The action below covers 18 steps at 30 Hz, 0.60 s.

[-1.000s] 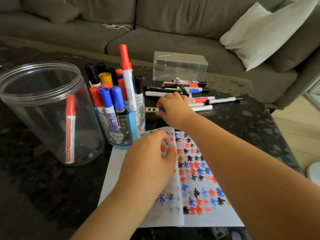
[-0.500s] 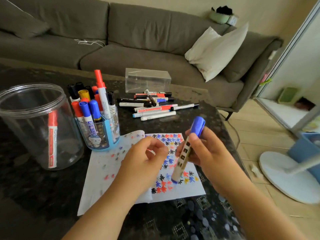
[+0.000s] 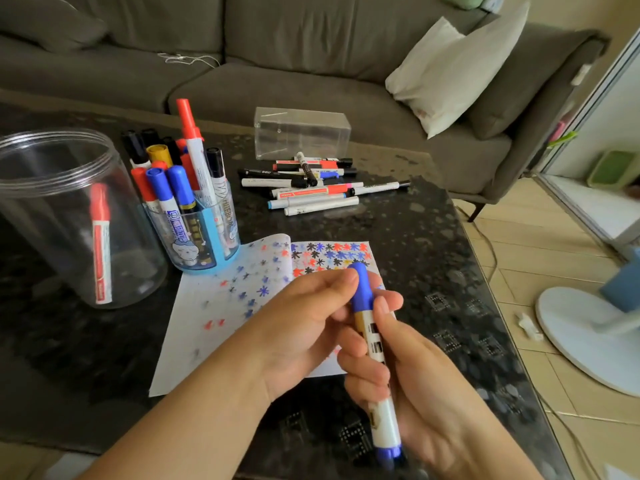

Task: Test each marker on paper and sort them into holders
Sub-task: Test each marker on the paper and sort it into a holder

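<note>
Both hands' fingers (image 3: 349, 284) gripping blue marker (image 3: 375, 355) above paper (image 3: 221, 306), blue holder (image 3: 204, 237) beyond.

- Blue marker (image 3: 372, 344): white barrel, blue cap on, held above the paper (image 3: 221, 306).
- Paper: white, speckled with red, blue and black marks, top sheet curled.
- Blue holder (image 3: 204, 237): full of upright markers.
- Clear jar (image 3: 69, 216): one red marker (image 3: 101, 244) (leaning).
- Loose markers (image 3: 311, 185): lying flat beyond the paper.
</note>
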Each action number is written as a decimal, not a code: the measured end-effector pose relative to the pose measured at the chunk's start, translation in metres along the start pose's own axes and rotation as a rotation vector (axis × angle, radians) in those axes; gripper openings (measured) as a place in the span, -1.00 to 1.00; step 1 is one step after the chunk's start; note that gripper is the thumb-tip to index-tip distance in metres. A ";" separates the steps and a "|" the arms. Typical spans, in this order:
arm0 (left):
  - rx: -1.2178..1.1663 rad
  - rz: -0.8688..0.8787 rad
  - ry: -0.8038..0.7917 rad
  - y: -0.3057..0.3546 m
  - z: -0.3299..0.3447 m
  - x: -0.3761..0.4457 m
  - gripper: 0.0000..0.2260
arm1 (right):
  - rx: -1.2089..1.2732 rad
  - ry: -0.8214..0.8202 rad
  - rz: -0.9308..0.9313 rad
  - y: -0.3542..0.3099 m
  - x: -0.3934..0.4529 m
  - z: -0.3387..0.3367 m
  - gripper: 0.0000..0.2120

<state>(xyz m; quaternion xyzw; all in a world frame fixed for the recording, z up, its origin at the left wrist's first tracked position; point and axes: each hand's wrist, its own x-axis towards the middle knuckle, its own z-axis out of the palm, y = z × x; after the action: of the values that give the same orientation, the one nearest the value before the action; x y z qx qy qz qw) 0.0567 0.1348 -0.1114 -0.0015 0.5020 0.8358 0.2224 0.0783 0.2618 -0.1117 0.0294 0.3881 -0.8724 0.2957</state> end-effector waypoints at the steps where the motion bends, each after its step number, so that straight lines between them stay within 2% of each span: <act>1: 0.018 0.023 0.038 -0.001 0.001 0.001 -0.75 | -0.053 0.028 -0.015 -0.001 0.001 0.000 -0.62; 6: 0.025 0.112 0.167 -0.005 0.007 0.007 -0.79 | -0.404 0.196 -0.120 0.001 0.003 -0.001 -0.65; 10: 0.073 0.098 0.282 -0.011 0.009 0.010 -0.82 | -0.685 0.322 -0.195 0.005 0.006 -0.007 -0.62; 15: 0.063 0.098 0.436 -0.018 0.012 0.012 -0.81 | -1.242 0.458 -0.409 0.010 0.009 -0.012 -0.67; 18: 0.106 0.083 0.501 -0.020 0.009 0.014 -0.79 | -1.371 0.492 -0.395 0.008 0.009 -0.012 -0.65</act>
<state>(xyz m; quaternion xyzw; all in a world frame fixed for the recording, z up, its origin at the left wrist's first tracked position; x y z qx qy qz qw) 0.0534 0.1561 -0.1269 -0.1763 0.5840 0.7903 0.0564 0.0732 0.2613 -0.1276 -0.0373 0.8969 -0.4405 -0.0093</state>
